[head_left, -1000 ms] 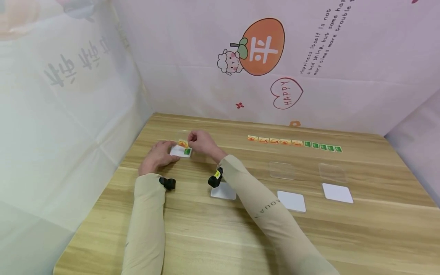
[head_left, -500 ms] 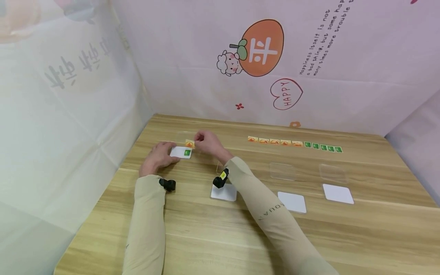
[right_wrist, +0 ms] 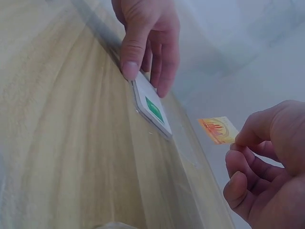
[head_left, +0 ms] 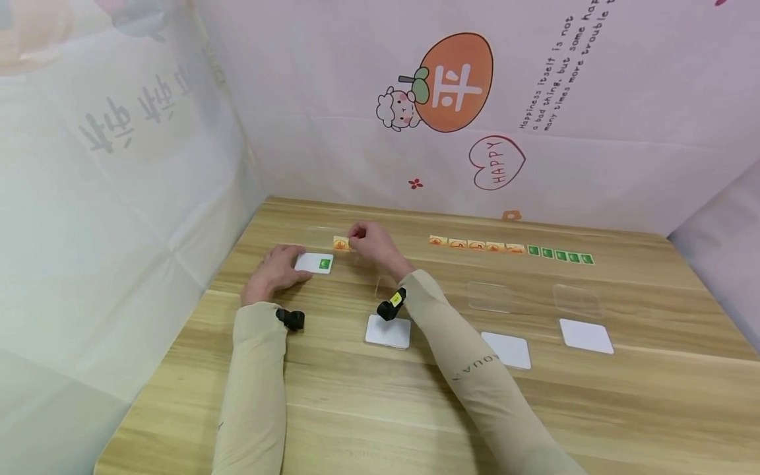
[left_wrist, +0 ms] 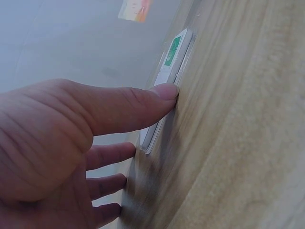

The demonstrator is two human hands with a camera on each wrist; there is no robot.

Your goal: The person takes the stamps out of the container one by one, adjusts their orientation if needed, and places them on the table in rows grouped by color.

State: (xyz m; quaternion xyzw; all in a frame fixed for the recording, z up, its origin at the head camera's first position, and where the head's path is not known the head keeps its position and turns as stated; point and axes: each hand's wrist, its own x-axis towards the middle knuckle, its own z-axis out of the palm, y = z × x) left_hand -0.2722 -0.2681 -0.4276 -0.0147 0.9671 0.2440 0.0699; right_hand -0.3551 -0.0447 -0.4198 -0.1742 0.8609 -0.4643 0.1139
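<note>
My left hand (head_left: 274, 269) holds a white card stack (head_left: 309, 262) by its edges, thumb on the near side and fingers on the far side. A small green picture sticker (right_wrist: 154, 110) lies on the card's right part; the left wrist view also shows this green sticker (left_wrist: 172, 51). Between thumb and fingertip, my right hand (head_left: 375, 245) pinches the edge of a small orange-and-yellow picture sticker (right_wrist: 218, 130). In the head view this orange sticker (head_left: 341, 244) is to the right of the card and farther back, apart from it.
A row of orange stickers (head_left: 476, 245) and green stickers (head_left: 561, 255) lies at the back right. More white cards (head_left: 388, 331) lie to the right, partly behind the right sleeve. Clear plates (head_left: 489, 297) lie behind them. Patterned cloth walls (head_left: 332, 132) stand behind and left.
My right hand has moved to the right with the orange sticker, from over the white card to off its right side. My left hand has stayed on the card.
</note>
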